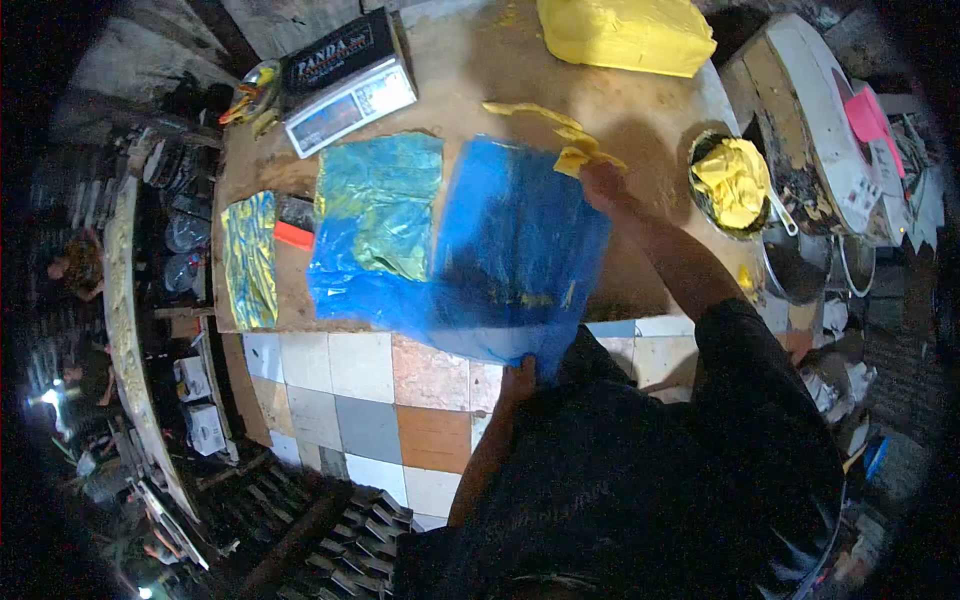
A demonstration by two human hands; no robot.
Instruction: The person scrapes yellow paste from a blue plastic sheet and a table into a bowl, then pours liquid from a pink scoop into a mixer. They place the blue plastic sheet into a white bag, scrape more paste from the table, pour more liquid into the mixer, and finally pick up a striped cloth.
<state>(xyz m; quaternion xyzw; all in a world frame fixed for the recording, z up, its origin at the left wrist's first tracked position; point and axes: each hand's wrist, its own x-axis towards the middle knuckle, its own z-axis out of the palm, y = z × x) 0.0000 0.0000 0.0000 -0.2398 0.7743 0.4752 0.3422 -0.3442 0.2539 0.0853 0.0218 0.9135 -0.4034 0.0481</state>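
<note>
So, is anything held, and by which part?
The left hand holds the blue plastic sheet by its near edge. The right hand is at its far corner, by a yellow strip; its grip is unclear.

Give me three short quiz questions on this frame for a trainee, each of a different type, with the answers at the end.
1. True or false: the left hand holds the near side of the blue plastic sheet.
2. Which is at the right hand?
a) the cardboard box
b) the yellow strip
c) the white handle
3. Fill in: the large yellow block lies on the ____ side of the table.

Key: 1 true; 2 b; 3 far.
</note>
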